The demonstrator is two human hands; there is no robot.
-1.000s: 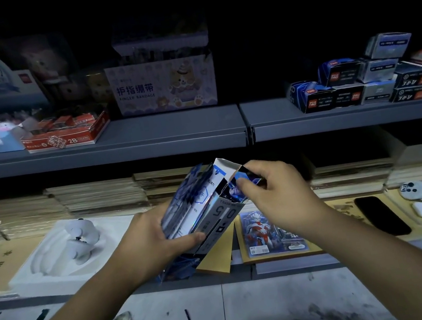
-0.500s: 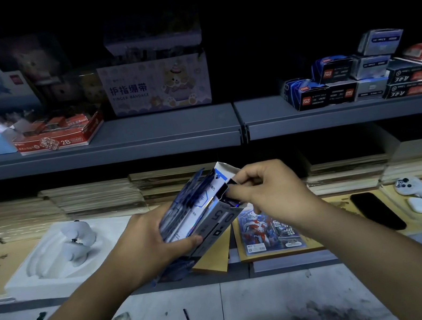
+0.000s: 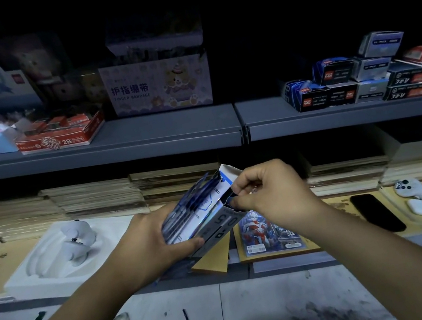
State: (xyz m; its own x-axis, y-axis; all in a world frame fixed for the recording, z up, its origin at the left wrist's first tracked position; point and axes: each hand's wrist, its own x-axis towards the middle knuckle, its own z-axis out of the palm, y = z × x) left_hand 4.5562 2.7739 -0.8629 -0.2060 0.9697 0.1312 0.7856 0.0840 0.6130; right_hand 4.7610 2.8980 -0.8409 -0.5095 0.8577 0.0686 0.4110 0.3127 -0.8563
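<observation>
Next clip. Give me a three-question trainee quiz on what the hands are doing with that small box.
1. True or false: the left hand grips the box clear of the shelves.
2. Where does the right hand pinch? A) at the box's open end B) the black phone C) the white foam tray
3. Which English words are printed on the pale carton on the upper shelf?
Key: 1 true; 2 A; 3 FINGER BANDAGE.

Dim shop aisle; grey metal shelf (image 3: 171, 135); pale tiled floor (image 3: 259, 315) below
</observation>
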